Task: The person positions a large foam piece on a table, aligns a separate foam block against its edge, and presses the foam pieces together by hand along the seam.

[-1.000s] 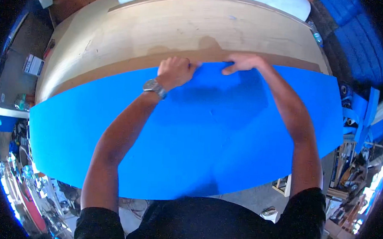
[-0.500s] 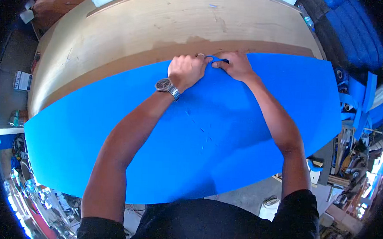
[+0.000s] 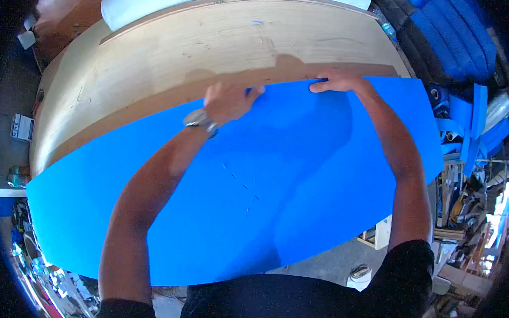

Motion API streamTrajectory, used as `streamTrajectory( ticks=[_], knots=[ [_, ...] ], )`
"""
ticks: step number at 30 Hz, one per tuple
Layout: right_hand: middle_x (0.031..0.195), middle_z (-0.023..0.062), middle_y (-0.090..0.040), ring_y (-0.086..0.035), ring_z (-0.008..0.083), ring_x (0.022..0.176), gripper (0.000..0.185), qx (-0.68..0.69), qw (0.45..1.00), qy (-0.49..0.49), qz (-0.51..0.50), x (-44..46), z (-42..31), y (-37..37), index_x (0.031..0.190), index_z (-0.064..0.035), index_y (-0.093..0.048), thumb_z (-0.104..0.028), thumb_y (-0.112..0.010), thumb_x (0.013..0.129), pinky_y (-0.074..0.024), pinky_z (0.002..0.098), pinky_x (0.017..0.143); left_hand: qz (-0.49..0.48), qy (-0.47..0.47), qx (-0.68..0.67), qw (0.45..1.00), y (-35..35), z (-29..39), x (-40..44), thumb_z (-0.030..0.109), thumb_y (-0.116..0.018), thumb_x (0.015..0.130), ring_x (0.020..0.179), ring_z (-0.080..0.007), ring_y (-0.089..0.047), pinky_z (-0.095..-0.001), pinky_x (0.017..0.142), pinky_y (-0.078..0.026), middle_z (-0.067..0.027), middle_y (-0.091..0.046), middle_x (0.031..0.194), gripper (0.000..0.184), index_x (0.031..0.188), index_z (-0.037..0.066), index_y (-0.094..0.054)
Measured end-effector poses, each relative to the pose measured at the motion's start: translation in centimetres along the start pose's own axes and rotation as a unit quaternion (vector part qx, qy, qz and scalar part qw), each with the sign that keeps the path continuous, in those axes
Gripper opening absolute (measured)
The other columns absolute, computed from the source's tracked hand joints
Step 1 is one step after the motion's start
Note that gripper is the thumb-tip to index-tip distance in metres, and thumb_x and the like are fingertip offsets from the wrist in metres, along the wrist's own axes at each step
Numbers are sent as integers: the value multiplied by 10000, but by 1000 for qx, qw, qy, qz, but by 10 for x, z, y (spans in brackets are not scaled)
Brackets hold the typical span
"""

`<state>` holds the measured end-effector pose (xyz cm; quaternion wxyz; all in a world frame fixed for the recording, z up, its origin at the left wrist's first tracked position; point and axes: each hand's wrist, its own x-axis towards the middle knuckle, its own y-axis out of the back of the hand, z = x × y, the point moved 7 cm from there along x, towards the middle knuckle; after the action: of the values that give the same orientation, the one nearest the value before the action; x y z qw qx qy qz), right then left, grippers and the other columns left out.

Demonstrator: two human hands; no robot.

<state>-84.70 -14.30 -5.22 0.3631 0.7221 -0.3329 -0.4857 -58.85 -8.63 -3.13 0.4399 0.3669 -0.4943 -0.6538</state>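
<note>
A large smooth blue sheet [image 3: 298, 189] lies over the wooden table, with a few small dark marks near its middle. At its far edge, left of centre, my left hand [image 3: 228, 100] grips the sheet's edge, slightly blurred, with a metal watch [image 3: 200, 121] on the wrist. Farther right along the same edge, my right hand [image 3: 336, 82] holds the edge between thumb and fingers. The two hands are apart, and the fingers beyond the edge are partly hidden.
Beyond the sheet is the pale wooden tabletop [image 3: 174, 53], with a white roll [image 3: 227, 0] along its far side. Blue padded material [image 3: 453, 40] is at the far right. A small white box [image 3: 22, 127] stands at the left. Blue strips [image 3: 475, 123] hang at the right.
Half a second ago my hands were close together with the edge bunched between them. They have since moved apart, left hand leftward and right hand rightward, and the edge between them lies straight.
</note>
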Motion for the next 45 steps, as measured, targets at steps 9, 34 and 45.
streamTrajectory(
  ticks=[9,34,45],
  knots=[
    [959,42,-700,-606,201,806,361,201,940,197,192,0,24,-21,1138,-81,-663,-273,-712,836,-462,320,766,81,-82,-29,993,-45,114,62,313,-479,902,623,-335,-653,-457,540,-511,-150,-692,771,307,893,79,-678],
    [976,100,-664,-567,188,821,631,32,966,228,119,15,29,13,1074,8,-627,-560,-680,804,-462,334,748,-110,194,-113,968,23,-198,-93,559,-330,977,1266,-289,-477,-431,1102,-332,-127,-509,1384,643,1370,76,-489],
    [960,136,-666,-573,250,796,590,-38,945,315,-73,21,134,23,1145,7,-609,-509,-636,859,-449,369,731,-86,130,-75,985,-57,137,102,635,-446,922,658,-172,-585,-286,585,-482,-83,-664,815,610,847,80,-687]
  ],
)
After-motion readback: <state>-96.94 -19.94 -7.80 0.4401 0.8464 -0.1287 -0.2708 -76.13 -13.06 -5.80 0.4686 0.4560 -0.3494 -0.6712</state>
